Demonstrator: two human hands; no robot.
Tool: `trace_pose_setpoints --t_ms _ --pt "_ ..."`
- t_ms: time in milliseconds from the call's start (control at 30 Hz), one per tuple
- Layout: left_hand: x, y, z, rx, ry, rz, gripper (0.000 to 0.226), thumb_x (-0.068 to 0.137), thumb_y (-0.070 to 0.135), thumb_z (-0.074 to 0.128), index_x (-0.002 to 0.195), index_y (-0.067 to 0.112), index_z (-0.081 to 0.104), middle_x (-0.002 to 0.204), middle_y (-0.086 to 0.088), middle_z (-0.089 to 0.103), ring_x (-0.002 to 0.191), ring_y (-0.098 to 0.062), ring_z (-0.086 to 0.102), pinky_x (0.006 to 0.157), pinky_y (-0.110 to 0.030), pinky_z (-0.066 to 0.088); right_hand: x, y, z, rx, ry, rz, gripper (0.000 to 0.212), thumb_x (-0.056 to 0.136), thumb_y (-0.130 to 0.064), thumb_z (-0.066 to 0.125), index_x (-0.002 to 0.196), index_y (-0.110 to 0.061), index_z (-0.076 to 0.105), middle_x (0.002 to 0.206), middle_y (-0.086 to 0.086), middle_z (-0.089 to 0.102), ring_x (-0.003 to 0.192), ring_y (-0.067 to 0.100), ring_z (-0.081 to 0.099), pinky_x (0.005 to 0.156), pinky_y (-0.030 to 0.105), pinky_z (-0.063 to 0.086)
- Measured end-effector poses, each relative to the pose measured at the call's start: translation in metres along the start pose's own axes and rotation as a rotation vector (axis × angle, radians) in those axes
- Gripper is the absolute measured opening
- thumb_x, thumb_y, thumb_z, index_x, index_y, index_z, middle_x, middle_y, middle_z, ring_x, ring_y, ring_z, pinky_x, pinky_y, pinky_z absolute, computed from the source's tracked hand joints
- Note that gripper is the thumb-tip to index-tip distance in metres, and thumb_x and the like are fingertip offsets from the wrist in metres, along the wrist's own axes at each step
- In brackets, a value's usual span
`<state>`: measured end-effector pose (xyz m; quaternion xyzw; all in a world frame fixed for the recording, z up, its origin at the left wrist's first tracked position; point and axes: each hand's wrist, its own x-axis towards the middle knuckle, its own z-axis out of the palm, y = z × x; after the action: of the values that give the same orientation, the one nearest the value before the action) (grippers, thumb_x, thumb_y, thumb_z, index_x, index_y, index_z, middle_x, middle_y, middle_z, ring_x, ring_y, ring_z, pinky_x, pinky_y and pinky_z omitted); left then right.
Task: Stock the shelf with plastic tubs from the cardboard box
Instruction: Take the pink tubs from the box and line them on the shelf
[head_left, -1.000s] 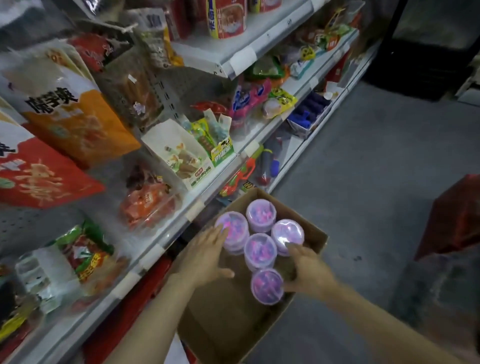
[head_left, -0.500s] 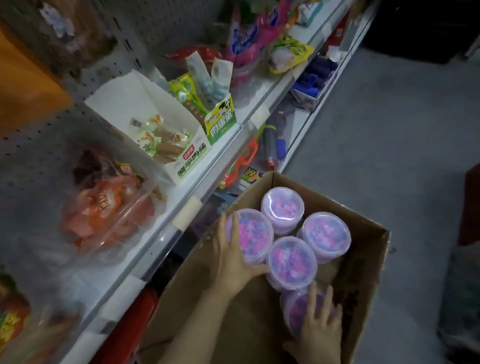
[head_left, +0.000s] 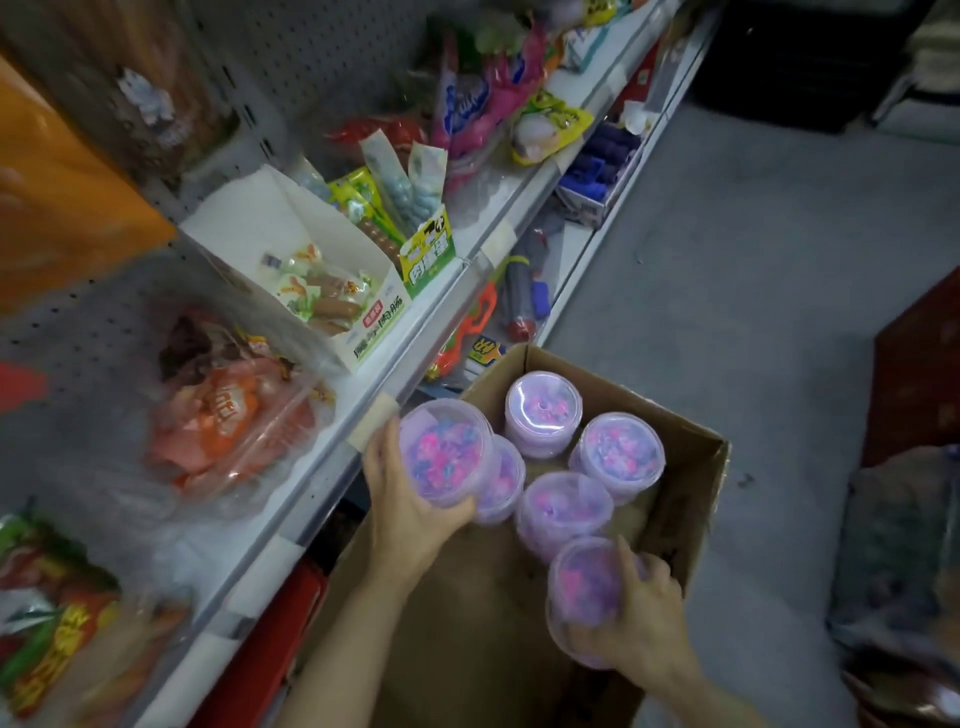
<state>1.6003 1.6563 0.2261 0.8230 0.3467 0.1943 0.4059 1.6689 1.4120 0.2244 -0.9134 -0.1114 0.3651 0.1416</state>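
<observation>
A: Left hand (head_left: 410, 499) grips a plastic tub (head_left: 445, 451), fingers curled round its side, held above the cardboard box (head_left: 696, 499) beside the shelf (head_left: 363, 395) edge.

B: Right?

A: Right hand (head_left: 639, 618) wraps around the nearest tub (head_left: 584, 587), low in the box.

B: Rest of the tubs?

A: Four more tubs inside the box, lids up, packed close. Floor (head_left: 753, 260) grey, to the right.

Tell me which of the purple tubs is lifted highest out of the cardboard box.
The tub in the left hand: this raised tub overlaps another tub below it, beside the shelf edge. The rest sit lower in the cardboard box.
</observation>
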Motion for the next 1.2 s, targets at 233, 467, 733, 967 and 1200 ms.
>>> trace_pose_setpoints --t_ms 233,467,733,967,1200 --pt "-0.030 0.066 -0.071 -0.523 -0.111 -0.152 0.101 0.055 0.011 0.085 0.135 0.050 0.037 0.117 0.050 0.052 0.115 0.020 0.051 0.084 -0.007 0.048 -0.030 -0.014 -0.123 0.232 -0.166 -0.202 0.098 0.053 -0.049 0.087 0.138 -0.021 0.046 0.123 -0.005 0.058 0.114 0.015 0.057 0.097 0.027 0.047" --pt "-0.062 0.064 -0.056 -0.710 -0.043 -0.395 0.124 0.039 0.029 0.097 0.148 0.042 0.038 0.138 0.010 0.054 0.120 -0.017 0.062 0.099 -0.051 0.053 -0.020 -0.028 -0.085 0.162 -0.098 -0.231 0.097 0.064 -0.056 0.079 0.144 -0.027 0.031 0.143 0.001 0.035 0.137 0.026 0.030 0.113 0.039 0.031" --pt "-0.096 0.017 -0.052 -0.626 -0.047 -0.529 0.154 0.014 0.054 0.099 0.152 0.038 0.031 0.144 0.002 0.047 0.127 -0.023 0.054 0.103 -0.053 0.049 0.023 0.005 -0.043 0.039 -0.241 -0.181 0.107 0.028 -0.080 0.069 0.127 -0.043 0.049 0.128 -0.014 0.057 0.120 0.012 0.052 0.106 0.036 0.043" --pt "-0.079 0.053 -0.062 -0.854 -0.146 -0.467 0.131 0.031 0.034 0.103 0.147 0.027 0.041 0.140 -0.006 0.057 0.120 -0.023 0.063 0.091 -0.041 0.056 -0.039 -0.074 -0.153 0.364 -0.216 -0.340 0.069 0.059 -0.055 0.085 0.113 -0.026 0.051 0.104 -0.012 0.057 0.090 -0.002 0.055 0.067 0.015 0.046" --pt "-0.027 0.164 -0.109 -1.149 -0.204 -0.315 0.100 0.053 0.023 0.093 0.139 0.001 0.049 0.122 -0.017 0.068 0.105 -0.026 0.069 0.078 -0.039 0.060 -0.083 -0.125 -0.236 0.791 0.019 -0.419 0.079 0.041 -0.053 0.093 0.104 -0.022 0.055 0.108 0.003 0.061 0.086 0.015 0.065 0.077 0.041 0.059"
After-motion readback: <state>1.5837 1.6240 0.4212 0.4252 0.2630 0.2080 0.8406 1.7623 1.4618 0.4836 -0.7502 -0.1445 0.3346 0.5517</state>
